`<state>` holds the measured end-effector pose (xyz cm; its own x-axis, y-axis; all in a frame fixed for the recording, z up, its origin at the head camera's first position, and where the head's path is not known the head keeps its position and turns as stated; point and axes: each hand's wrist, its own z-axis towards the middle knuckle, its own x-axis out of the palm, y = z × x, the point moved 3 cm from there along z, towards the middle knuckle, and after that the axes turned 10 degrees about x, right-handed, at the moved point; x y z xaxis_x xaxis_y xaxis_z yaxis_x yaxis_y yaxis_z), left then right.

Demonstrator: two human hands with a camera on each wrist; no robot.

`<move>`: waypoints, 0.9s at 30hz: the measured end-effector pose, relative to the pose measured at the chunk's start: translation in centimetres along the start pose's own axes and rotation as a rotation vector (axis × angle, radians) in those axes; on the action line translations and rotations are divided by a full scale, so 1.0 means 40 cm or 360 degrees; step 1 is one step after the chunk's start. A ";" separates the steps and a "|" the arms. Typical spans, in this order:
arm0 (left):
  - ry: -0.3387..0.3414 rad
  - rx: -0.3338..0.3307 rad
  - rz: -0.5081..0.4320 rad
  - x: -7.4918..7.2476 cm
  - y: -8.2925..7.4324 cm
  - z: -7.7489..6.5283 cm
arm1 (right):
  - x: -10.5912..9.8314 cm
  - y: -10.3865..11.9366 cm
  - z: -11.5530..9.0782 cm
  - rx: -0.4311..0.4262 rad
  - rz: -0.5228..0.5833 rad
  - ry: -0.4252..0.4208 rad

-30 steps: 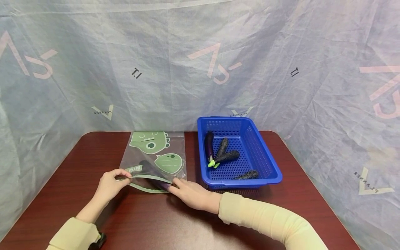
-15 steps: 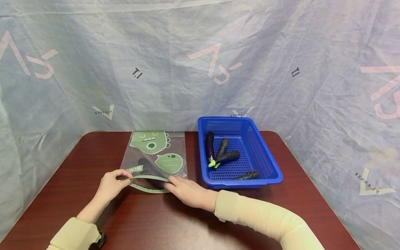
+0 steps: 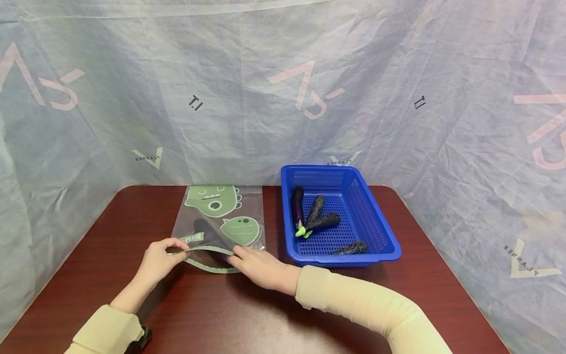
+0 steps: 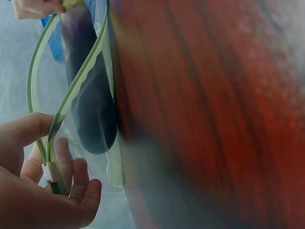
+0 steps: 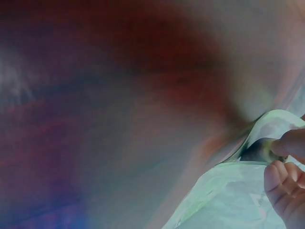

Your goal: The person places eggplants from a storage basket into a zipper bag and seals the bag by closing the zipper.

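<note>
- Sliding the eggplant [image 4: 95,109] into the bag [image 3: 249,206] seems the step in hand; clock places here are read from the head view, with the bag's mouth [image 3: 208,269] as the centre and twelve pointing away from the wearer.
- Most of the eggplant lies inside, behind the clear film, its blunt end towards ten to eleven o'clock and its stem end at the mouth, near three.
- The left hand [image 3: 157,260] sits at nine; thumb and fingers are drawn in on the rim beside the white slider [image 4: 49,172], with no wide gap between them; a light pinch here should be enough to steady the bag without flattening the mouth.
- The right hand [image 3: 258,265] sits near three; its thumb and fingers are drawn together on the stem end, so far as the blurred right wrist view shows; pushing from that end, towards ten or eleven, suits the line in which the eggplant points.
- The rim gapes towards six; holding its upper edge raised off the table [image 3: 265,314] would leave the fingers room to follow the stem past it.
- Film could bunch ahead of the blunt end; small, low pushes would be safer than one hard shove; letting go only once the stem clears the rim would guard against snagging.
- The basket [image 3: 345,258] stands at two, near the right forearm, with four more eggplants [image 3: 325,222] in it; a low elbow could catch its near rim.
</note>
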<state>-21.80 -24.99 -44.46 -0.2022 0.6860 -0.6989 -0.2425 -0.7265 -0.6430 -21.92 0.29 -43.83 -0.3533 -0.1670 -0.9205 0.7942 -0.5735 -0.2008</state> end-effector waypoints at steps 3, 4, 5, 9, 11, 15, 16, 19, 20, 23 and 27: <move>0.0002 -0.0002 -0.0010 0.000 -0.005 0.000 | 0.005 -0.005 0.007 0.0025 0.0023 0.0007; 0.0001 -0.0001 -0.0010 0.000 -0.006 0.000 | 0.006 -0.006 0.009 0.0033 0.0026 0.0007; 0.0002 -0.0001 -0.0010 -0.001 -0.007 -0.001 | 0.008 -0.007 0.011 0.0039 0.0025 0.0004; 0.0011 0.0003 0.0005 0.001 -0.010 -0.001 | 0.009 -0.009 0.018 0.0042 -0.0006 -0.0005; 0.0013 0.0001 0.0000 0.001 -0.010 -0.001 | 0.009 -0.008 0.020 0.0029 -0.0032 -0.0014; 0.0019 -0.0015 -0.0017 0.001 -0.015 0.000 | 0.009 -0.007 0.025 -0.0021 -0.0080 -0.0053; 0.0020 -0.0020 -0.0025 0.001 -0.017 0.000 | 0.009 -0.007 0.026 -0.0035 -0.0098 -0.0068; 0.0033 -0.0026 -0.0045 0.000 -0.024 0.001 | 0.014 -0.007 0.030 -0.0058 -0.0134 -0.0095; 0.0035 -0.0025 -0.0051 -0.001 -0.025 0.001 | 0.016 -0.007 0.031 -0.0058 -0.0141 -0.0098; 0.0039 -0.0017 -0.0057 -0.002 -0.030 0.002 | 0.022 -0.006 0.036 -0.0049 -0.0142 -0.0106; 0.0032 -0.0008 -0.0047 0.000 -0.028 0.002 | 0.026 -0.004 0.045 -0.0026 -0.0114 -0.0120</move>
<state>-21.59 -24.18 -43.72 -0.1759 0.7061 -0.6859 -0.2432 -0.7063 -0.6648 -23.32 -1.22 -44.18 -0.4452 -0.1862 -0.8759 0.7734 -0.5729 -0.2713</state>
